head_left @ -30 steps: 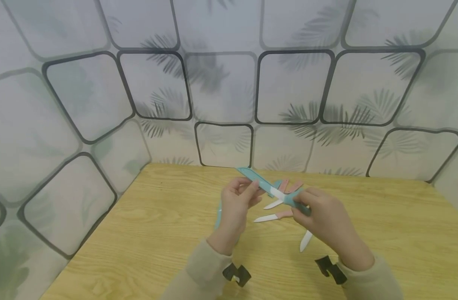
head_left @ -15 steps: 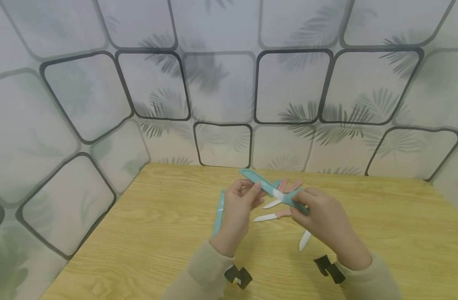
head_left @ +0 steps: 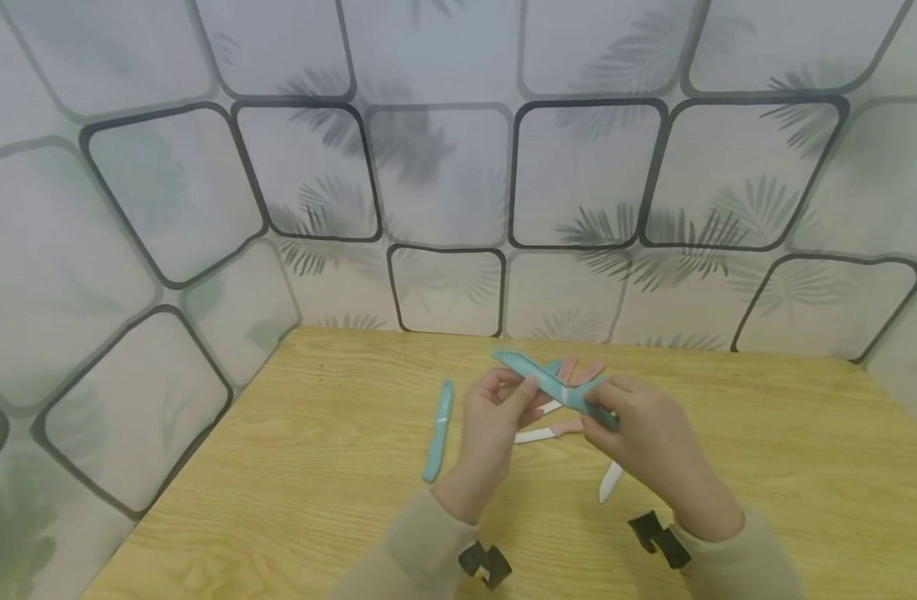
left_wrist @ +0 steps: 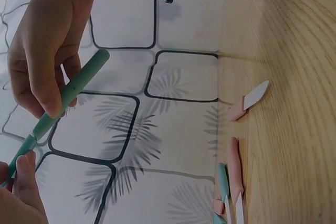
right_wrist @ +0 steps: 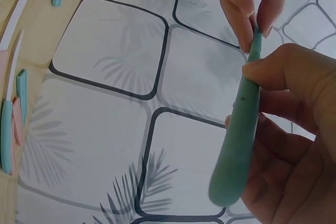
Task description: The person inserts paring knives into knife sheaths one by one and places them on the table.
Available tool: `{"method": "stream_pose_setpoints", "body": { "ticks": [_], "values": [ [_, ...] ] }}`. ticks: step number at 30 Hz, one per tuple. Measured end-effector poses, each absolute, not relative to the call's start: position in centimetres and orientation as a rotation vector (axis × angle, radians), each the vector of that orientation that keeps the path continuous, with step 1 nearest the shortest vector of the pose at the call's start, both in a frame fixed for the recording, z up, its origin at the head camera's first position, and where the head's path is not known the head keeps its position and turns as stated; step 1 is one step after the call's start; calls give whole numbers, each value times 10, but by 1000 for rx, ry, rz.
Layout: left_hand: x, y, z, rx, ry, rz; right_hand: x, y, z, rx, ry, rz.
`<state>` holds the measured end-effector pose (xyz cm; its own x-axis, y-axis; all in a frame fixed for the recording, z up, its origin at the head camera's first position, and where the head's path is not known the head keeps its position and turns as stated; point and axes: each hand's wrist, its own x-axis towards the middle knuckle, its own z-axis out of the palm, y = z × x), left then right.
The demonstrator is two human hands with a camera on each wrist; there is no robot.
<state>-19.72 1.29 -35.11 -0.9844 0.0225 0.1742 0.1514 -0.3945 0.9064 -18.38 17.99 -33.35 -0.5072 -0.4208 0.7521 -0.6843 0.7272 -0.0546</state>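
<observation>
My left hand [head_left: 494,425] pinches a teal knife sheath [head_left: 520,365] between thumb and fingers. My right hand [head_left: 646,437] grips the teal handle of a knife [head_left: 597,408], its thumb along the handle. The blade is inside the sheath, and handle and sheath meet in one line above the table. In the right wrist view, the rounded handle [right_wrist: 233,161] points toward the camera, the left fingertips [right_wrist: 268,3] beyond it. The left wrist view shows the handle's rounded end [left_wrist: 97,61] past the right fingers.
A sheathed teal knife [head_left: 439,433] lies left of the hands. Under them are a pink-handled knife [head_left: 567,427], a teal-handled knife [right_wrist: 6,129] and another white blade [head_left: 611,482]. Pink sheaths [head_left: 589,372] and a teal sheath [right_wrist: 21,90] lie farther back, before the patterned wall [head_left: 451,183].
My left hand has moved right with the sheath toward the handle. The white blade section between them has gone into the sheath. The sheathed knife at left has come into full view.
</observation>
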Motion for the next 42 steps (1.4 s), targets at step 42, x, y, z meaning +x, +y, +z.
{"method": "stream_pose_setpoints", "body": {
  "ticks": [42],
  "values": [
    [-221, -12, -354, -134, -2024, -2271, -182, 178, -332, 785, -2363, 585]
  ]
}}
